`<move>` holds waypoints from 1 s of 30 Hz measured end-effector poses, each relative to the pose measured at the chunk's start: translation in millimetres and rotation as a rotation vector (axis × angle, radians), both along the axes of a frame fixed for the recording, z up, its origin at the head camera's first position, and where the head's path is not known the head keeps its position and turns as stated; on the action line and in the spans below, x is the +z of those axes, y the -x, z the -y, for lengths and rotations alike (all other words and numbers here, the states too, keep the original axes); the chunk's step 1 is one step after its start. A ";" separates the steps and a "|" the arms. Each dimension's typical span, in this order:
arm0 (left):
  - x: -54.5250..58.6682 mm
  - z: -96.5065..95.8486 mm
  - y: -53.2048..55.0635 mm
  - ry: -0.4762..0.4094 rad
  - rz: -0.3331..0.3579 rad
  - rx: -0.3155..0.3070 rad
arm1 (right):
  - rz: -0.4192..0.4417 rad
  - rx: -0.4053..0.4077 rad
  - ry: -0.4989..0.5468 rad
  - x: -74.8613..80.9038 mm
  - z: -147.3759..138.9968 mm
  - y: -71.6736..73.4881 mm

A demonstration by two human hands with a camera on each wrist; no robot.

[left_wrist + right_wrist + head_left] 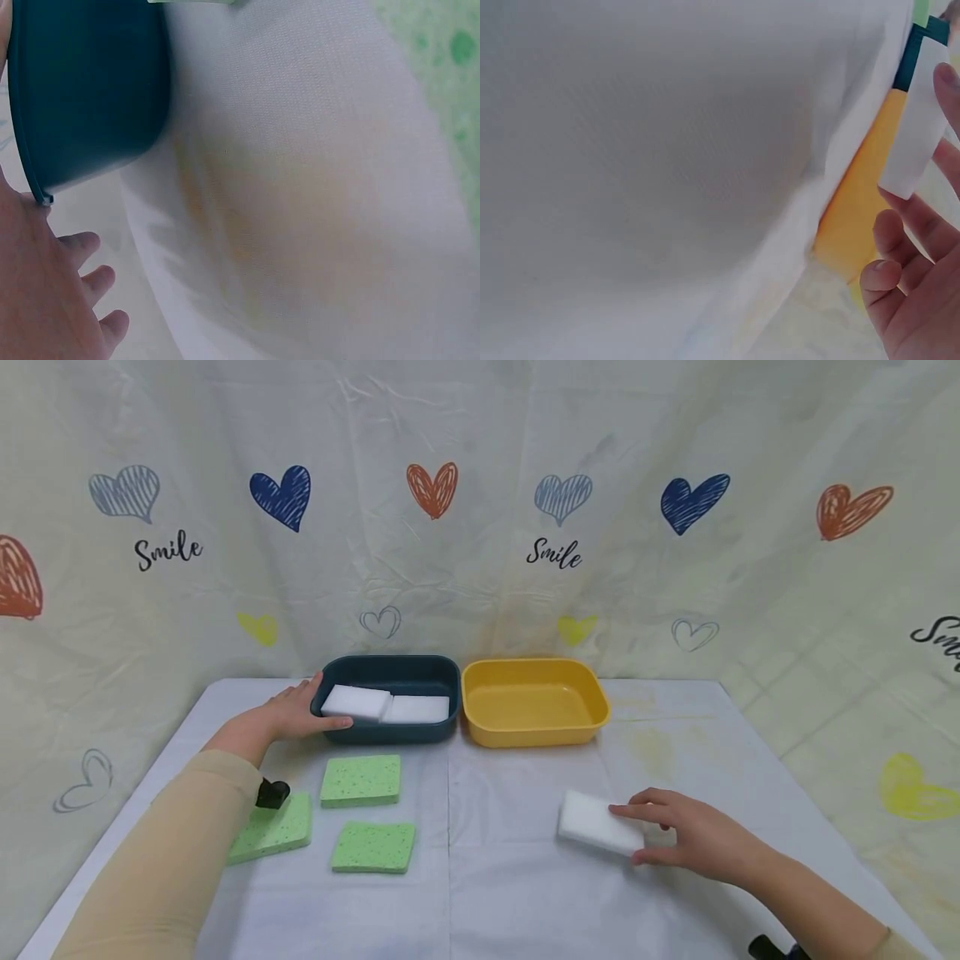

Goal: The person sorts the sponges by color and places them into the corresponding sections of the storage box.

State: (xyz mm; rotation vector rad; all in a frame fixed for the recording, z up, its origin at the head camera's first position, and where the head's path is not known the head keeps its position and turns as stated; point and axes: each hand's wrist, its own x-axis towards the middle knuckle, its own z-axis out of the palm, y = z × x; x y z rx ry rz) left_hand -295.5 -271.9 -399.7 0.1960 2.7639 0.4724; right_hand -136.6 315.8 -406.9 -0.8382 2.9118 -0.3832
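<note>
My left hand rests on the left end of a dark teal bin, its thumb along the front rim and its fingers stretched at the left side. In the left wrist view three fingers spread past the bin's corner. Inside the bin lie two white sponges, a left one slightly tilted and a right one flat. On the right, my right hand pinches another white sponge by its right end, between thumb and fingers. The right wrist view shows the sponge edge-on.
A yellow bin stands right beside the teal one. Three speckled green sponges lie at the left: one behind, one in front, and one partly under my left sleeve in this view. A printed cloth hangs behind the table.
</note>
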 end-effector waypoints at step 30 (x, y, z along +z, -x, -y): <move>0.7 -0.8 1.5 -0.017 0.023 -0.001 | -0.022 0.032 0.037 45.6 83.3 89.6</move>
